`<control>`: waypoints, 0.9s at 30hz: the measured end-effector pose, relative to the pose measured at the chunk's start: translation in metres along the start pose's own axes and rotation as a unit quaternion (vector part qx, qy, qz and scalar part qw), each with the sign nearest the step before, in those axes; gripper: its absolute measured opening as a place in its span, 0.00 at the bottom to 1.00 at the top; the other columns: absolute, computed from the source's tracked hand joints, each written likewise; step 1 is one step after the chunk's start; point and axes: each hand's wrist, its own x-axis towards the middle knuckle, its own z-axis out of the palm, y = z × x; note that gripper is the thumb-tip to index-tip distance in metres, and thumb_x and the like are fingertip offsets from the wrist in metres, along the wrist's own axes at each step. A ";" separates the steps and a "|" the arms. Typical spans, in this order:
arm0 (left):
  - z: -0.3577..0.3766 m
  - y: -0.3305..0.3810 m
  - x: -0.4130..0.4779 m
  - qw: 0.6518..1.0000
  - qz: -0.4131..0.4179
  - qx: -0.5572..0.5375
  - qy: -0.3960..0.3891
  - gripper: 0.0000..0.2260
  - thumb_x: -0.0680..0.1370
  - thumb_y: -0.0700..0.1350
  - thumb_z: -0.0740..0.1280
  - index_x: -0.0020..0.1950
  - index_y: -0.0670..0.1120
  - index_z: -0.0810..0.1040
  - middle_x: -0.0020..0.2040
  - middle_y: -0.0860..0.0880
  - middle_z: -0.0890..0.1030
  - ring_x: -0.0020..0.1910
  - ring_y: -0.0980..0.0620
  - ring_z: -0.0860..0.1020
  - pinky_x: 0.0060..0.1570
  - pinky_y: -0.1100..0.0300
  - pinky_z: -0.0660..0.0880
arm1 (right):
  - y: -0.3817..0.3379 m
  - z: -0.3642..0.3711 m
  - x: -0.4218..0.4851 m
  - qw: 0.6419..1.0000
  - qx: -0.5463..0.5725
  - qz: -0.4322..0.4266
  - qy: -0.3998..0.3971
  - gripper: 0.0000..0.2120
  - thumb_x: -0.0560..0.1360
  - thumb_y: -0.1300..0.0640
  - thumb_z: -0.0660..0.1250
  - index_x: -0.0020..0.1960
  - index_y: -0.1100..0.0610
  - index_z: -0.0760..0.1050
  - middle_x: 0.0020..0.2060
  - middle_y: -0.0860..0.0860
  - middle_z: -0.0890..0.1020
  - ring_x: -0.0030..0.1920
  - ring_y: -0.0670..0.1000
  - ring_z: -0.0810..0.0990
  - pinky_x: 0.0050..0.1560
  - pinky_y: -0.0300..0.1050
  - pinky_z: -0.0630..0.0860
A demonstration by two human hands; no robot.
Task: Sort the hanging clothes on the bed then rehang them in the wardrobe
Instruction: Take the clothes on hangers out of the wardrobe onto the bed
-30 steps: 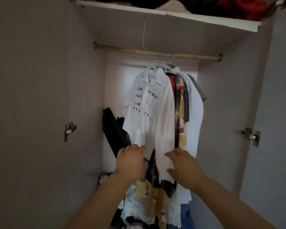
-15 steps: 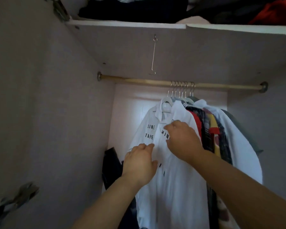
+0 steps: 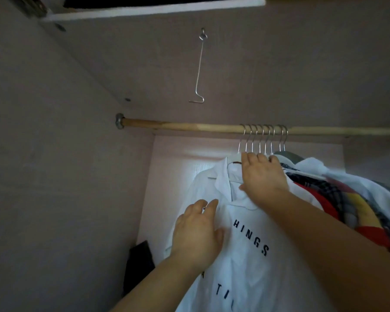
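Observation:
A white shirt (image 3: 252, 262) with black lettering hangs at the front of a bunch of clothes on a wooden rail (image 3: 189, 127) inside the wardrobe. Several metal hanger hooks (image 3: 263, 138) sit close together on the rail. My right hand (image 3: 261, 179) reaches up to the tops of the hangers, fingers straight, lying over the shirt's collar. My left hand (image 3: 198, 233) rests flat on the shirt's left chest. Behind the white shirt hang checked, red, yellow and white garments (image 3: 338, 199).
A bent wire hook (image 3: 199, 70) dangles from the underside of the upper shelf (image 3: 144, 12). The wardrobe's left wall (image 3: 50, 176) stands close by. A dark object (image 3: 140, 262) leans in the lower left corner behind the shirts.
Both hands have travelled up the white shirt from its hem to its chest and collar. The right hand now reaches the hanger tops. The view has tilted upward.

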 end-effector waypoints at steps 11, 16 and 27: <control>0.011 -0.009 0.036 0.999 0.007 0.025 0.039 0.29 0.79 0.53 0.58 0.76 0.52 0.50 0.75 0.50 0.56 0.74 0.51 0.55 0.71 0.58 0.53 | 0.026 0.006 0.002 0.996 0.054 -0.039 0.066 0.35 0.76 0.40 0.60 0.75 0.56 0.52 0.69 0.51 0.67 0.67 0.53 0.65 0.64 0.48 0.61; -0.018 -0.007 0.053 0.992 0.012 0.004 0.122 0.31 0.79 0.56 0.59 0.77 0.51 0.49 0.76 0.48 0.54 0.74 0.50 0.52 0.72 0.55 0.51 | 0.024 -0.037 0.002 0.986 0.101 -0.044 0.126 0.36 0.74 0.43 0.65 0.75 0.57 0.56 0.70 0.53 0.66 0.67 0.56 0.66 0.61 0.50 0.63; -0.060 0.000 -0.024 0.990 0.079 0.017 0.120 0.43 0.67 0.70 0.58 0.76 0.50 0.53 0.74 0.45 0.59 0.73 0.43 0.57 0.71 0.45 0.50 | 0.014 -0.092 -0.127 0.977 0.121 -0.048 0.171 0.37 0.61 0.48 0.79 0.64 0.62 0.73 0.56 0.59 0.80 0.48 0.61 0.81 0.45 0.55 0.77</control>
